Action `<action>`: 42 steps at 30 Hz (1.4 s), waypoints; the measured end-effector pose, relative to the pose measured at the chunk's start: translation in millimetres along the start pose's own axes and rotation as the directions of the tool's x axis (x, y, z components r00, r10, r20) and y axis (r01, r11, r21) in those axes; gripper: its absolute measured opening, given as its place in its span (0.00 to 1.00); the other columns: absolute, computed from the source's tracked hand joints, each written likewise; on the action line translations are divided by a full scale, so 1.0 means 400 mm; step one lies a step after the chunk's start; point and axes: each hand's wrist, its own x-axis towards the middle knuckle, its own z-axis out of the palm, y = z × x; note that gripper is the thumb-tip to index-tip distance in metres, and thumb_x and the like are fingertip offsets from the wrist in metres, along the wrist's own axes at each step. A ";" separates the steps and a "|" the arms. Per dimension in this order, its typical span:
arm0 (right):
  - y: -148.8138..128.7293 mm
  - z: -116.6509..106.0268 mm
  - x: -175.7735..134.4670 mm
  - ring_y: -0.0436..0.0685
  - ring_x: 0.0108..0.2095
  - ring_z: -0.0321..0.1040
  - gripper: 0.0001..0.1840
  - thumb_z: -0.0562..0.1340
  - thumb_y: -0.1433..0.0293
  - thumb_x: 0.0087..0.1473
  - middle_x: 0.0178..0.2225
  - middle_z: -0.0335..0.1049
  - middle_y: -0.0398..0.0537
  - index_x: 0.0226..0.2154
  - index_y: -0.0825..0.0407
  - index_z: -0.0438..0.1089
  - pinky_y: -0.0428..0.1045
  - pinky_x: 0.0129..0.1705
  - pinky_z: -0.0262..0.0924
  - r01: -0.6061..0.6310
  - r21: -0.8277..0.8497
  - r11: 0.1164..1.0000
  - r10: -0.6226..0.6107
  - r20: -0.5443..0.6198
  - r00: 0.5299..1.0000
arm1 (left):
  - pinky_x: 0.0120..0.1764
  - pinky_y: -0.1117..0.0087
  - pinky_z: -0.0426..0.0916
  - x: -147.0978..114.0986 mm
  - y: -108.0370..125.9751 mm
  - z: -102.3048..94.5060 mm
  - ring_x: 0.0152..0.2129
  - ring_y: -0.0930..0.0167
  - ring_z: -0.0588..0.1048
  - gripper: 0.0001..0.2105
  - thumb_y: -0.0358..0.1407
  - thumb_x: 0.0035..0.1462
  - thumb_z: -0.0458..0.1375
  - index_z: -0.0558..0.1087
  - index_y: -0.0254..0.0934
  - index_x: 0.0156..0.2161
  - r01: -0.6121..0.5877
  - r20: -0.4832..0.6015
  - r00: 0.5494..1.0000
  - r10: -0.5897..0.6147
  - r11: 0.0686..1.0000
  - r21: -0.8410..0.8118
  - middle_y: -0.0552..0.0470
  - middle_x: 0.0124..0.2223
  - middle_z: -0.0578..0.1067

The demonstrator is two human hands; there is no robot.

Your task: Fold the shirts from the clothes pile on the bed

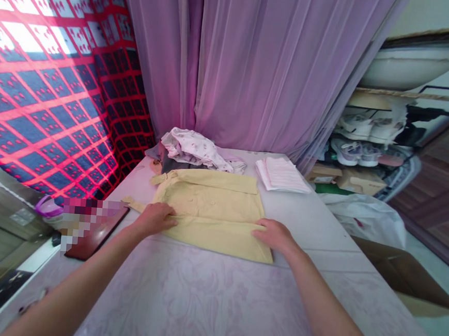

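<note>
A pale yellow garment with buttons (206, 203) lies flat on the patterned tabletop (206, 296). Its far edge is folded into a band, and a narrow strap sticks out at the left. Along the near part, one strip of cloth is folded over. My left hand (158, 218) grips the left end of this fold, fingers closed on the fabric. At the opposite end, my right hand (275, 235) pinches the same fold, with the thumb on top. Some fingertips of both hands are hidden by the cloth.
Behind the garment sits a heap of crumpled clothes (195, 150). A folded white-pink cloth (282, 174) lies at the back right. A dark red flat object (95, 235), partly blurred, rests at the left edge. Purple curtains (256, 62) hang behind; a shoe rack (367, 132) stands right.
</note>
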 end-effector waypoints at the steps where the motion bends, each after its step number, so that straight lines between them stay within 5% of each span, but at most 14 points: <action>1: -0.003 -0.009 -0.006 0.53 0.29 0.67 0.07 0.60 0.65 0.43 0.27 0.73 0.42 0.26 0.48 0.72 0.45 0.28 0.54 0.019 0.049 0.999 -0.020 0.010 1.000 | 0.39 0.66 0.63 -0.002 0.001 -0.008 0.40 0.63 0.74 0.13 0.43 0.52 0.56 0.74 0.41 0.40 0.012 0.019 1.000 -0.012 1.000 -0.003 0.47 0.41 0.77; 8: -0.017 -0.023 -0.153 0.52 0.27 0.63 0.14 0.58 0.57 0.46 0.25 0.68 0.41 0.28 0.51 0.67 0.46 0.28 0.57 0.121 0.510 0.852 -0.158 0.030 0.987 | 0.38 0.68 0.63 -0.098 -0.012 -0.055 0.31 0.67 0.75 0.06 0.36 0.52 0.54 0.73 0.42 0.34 -0.069 -0.019 0.998 0.068 0.994 -0.089 0.53 0.30 0.77; 16: -0.019 -0.020 -0.282 0.58 0.37 0.69 0.09 0.59 0.62 0.48 0.32 0.73 0.46 0.28 0.50 0.70 0.50 0.41 0.62 0.139 0.563 0.814 -0.308 0.216 0.926 | 0.47 0.66 0.64 -0.208 -0.061 0.004 0.40 0.68 0.74 0.05 0.34 0.54 0.54 0.73 0.41 0.32 -0.256 -0.176 0.960 0.217 0.937 -0.237 0.51 0.41 0.78; 19: -0.008 -0.002 -0.279 0.58 0.39 0.69 0.09 0.58 0.64 0.50 0.36 0.74 0.47 0.30 0.50 0.71 0.50 0.44 0.61 0.139 0.538 0.831 -0.312 0.244 0.918 | 0.48 0.65 0.64 -0.223 -0.069 0.037 0.44 0.67 0.73 0.06 0.37 0.56 0.53 0.73 0.41 0.32 -0.227 -0.217 0.960 0.177 0.945 -0.235 0.50 0.45 0.77; 26: 0.014 0.037 -0.240 0.53 0.26 0.63 0.16 0.53 0.56 0.54 0.25 0.67 0.41 0.31 0.50 0.68 0.46 0.29 0.57 0.171 0.400 0.901 -0.219 0.078 0.973 | 0.45 0.66 0.67 -0.220 -0.076 0.071 0.40 0.66 0.75 0.12 0.43 0.57 0.52 0.73 0.40 0.38 -0.166 -0.296 0.953 0.068 0.933 -0.320 0.47 0.41 0.78; 34: 0.004 0.055 -0.160 0.54 0.28 0.66 0.22 0.51 0.52 0.53 0.26 0.70 0.44 0.36 0.51 0.67 0.47 0.31 0.59 0.121 0.420 0.900 -0.056 -0.164 0.985 | 0.33 0.71 0.63 -0.179 -0.062 0.048 0.27 0.70 0.70 0.16 0.44 0.59 0.45 0.67 0.39 0.27 -0.056 -0.252 0.967 -0.021 0.955 -0.293 0.53 0.26 0.71; 42: -0.016 0.072 -0.062 0.55 0.25 0.65 0.18 0.52 0.58 0.53 0.23 0.70 0.46 0.36 0.51 0.71 0.47 0.28 0.52 -0.065 0.093 0.994 0.092 -0.316 0.944 | 0.32 0.72 0.59 -0.134 -0.053 0.056 0.27 0.70 0.70 0.12 0.41 0.57 0.47 0.70 0.39 0.33 0.082 -0.180 0.976 -0.119 0.977 -0.198 0.53 0.26 0.72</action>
